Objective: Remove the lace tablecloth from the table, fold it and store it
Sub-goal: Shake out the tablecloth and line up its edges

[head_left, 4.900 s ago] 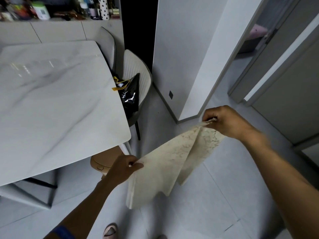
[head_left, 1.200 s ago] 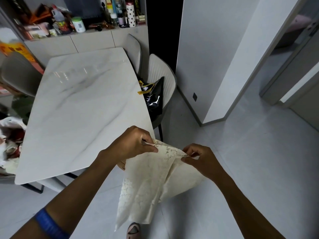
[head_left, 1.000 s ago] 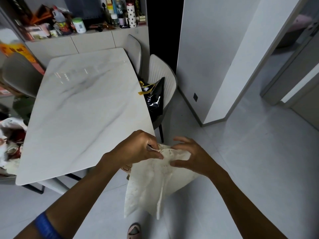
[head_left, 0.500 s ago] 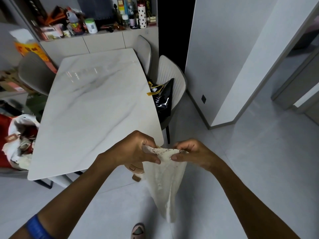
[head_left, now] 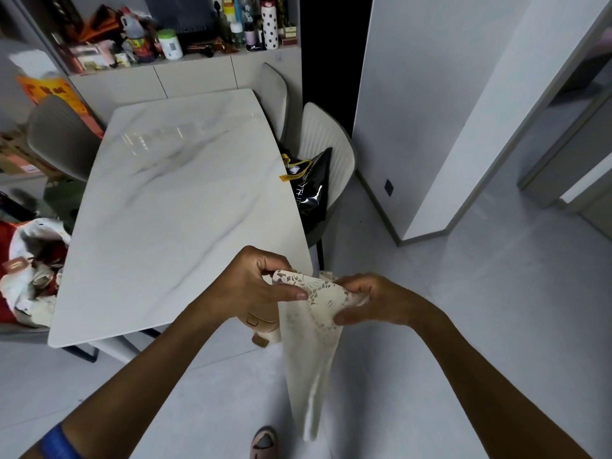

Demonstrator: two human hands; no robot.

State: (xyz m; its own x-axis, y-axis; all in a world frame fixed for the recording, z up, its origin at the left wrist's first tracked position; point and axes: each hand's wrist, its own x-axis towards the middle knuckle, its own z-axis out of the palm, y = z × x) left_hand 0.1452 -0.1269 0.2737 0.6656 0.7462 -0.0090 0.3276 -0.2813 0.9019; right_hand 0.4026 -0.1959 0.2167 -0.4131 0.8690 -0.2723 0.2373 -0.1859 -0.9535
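Observation:
The cream lace tablecloth [head_left: 311,346] hangs folded into a narrow strip in front of me, off the near right corner of the white marble table [head_left: 172,207]. My left hand [head_left: 251,289] pinches its top left corner between thumb and fingers. My right hand [head_left: 374,301] grips the top right corner, close beside the left hand. The cloth's lower end dangles above the floor near my foot [head_left: 265,442].
Grey chairs stand around the table; the nearer right one [head_left: 331,154] holds a black bag [head_left: 313,190]. A cluttered shelf [head_left: 185,44] runs along the back wall. A red and white bundle [head_left: 26,270] lies at the left. A beige stool [head_left: 261,329] sits under the table corner. Open floor [head_left: 480,309] lies to the right.
My hands have come together from wide apart, folding the cloth from a broad sheet into a narrow hanging strip. My view has turned left toward the table.

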